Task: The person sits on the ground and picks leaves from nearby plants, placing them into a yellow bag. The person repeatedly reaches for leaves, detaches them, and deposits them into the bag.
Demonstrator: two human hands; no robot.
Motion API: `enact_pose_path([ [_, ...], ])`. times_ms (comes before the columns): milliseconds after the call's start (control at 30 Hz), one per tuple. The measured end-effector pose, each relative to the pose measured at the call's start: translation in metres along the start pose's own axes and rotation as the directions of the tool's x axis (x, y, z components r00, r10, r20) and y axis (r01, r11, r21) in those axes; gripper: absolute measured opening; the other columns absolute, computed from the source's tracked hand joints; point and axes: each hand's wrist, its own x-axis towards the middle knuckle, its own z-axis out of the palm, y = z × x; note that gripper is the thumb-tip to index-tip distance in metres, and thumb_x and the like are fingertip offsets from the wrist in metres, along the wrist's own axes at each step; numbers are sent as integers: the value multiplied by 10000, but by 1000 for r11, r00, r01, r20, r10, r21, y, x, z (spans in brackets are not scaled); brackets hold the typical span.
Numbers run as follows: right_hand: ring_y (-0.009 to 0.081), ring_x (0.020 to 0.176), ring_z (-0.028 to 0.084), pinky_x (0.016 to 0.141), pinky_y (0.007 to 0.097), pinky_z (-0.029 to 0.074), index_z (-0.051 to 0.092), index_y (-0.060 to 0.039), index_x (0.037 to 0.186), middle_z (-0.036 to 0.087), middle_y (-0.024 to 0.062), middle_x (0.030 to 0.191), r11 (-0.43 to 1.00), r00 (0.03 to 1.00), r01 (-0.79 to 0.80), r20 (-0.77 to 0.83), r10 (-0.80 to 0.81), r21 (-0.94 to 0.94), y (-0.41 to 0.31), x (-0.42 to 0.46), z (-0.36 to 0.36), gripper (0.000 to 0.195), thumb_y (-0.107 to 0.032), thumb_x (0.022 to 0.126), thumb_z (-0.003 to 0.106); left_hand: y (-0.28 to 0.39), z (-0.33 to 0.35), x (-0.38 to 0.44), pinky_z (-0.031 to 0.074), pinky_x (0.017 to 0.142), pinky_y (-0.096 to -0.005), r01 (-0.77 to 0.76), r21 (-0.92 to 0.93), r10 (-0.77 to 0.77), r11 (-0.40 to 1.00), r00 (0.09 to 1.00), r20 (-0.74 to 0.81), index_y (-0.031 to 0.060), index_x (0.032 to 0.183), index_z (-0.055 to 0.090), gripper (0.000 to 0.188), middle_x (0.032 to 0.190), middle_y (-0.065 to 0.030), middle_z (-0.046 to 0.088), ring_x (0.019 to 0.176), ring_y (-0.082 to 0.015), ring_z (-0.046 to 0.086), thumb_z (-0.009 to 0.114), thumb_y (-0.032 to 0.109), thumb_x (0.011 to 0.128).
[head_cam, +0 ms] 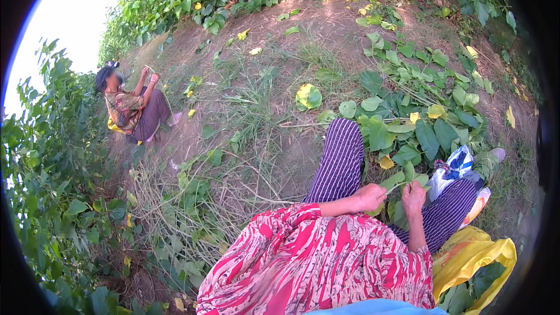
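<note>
Above my lap, between my knees, both hands are closed around parts of a green leafy stem [393, 180]. My left hand [372, 197] pinches it at the left side. At the right, my right hand [413, 197] grips it just below some broad leaves; its fingers hide part of the stem. Just beyond my knees lies a heap of cut leafy branches [407, 131], with a bare stem end reaching out to the left. A yellow plastic bag [463, 253] with green leaves inside stands beside my right hip.
A white and blue plastic bag [453, 168] lies by my right knee. Bare stripped stems [214, 210] are piled on the ground to my left. Farther off, a co-worker [135, 105] sits holding a thin stem. Leafy bushes [57, 153] border the dirt path.
</note>
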Motion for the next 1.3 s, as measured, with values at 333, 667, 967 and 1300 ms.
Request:
enact_pose_path([
  [333,367,716,604,631,454,470,552,-15,818,602,187,792,990,991,119,71,-114,-75,-3,-4,-2,171,-151,738,620,-14,12,-3,509,598,-438,-3,338,2,941,1000,4,-21,735,607,101,700,-231,615,677,-366,637,531,43,716],
  [667,359,831,599,704,406,479,643,-49,948,629,186,872,714,420,570,602,-679,407,17,10,28,209,-69,755,567,-22,23,-2,499,636,-434,-37,346,-63,937,961,271,9,775,644,135,801,-214,640,764,-375,636,555,50,681],
  [967,94,801,535,762,268,441,646,-65,1003,641,17,840,969,216,5,946,-243,247,9,20,-12,171,-125,892,531,-23,18,-2,485,616,-445,-178,321,89,930,958,272,39,773,660,145,770,-181,642,739,-362,630,573,99,673],
  [1300,201,812,595,748,335,462,629,-104,1064,654,115,872,947,94,204,958,-270,247,25,26,-1,228,-216,886,541,-17,15,0,490,618,-435,-249,333,123,909,926,356,62,768,659,156,776,-162,645,753,-336,634,559,153,691],
])
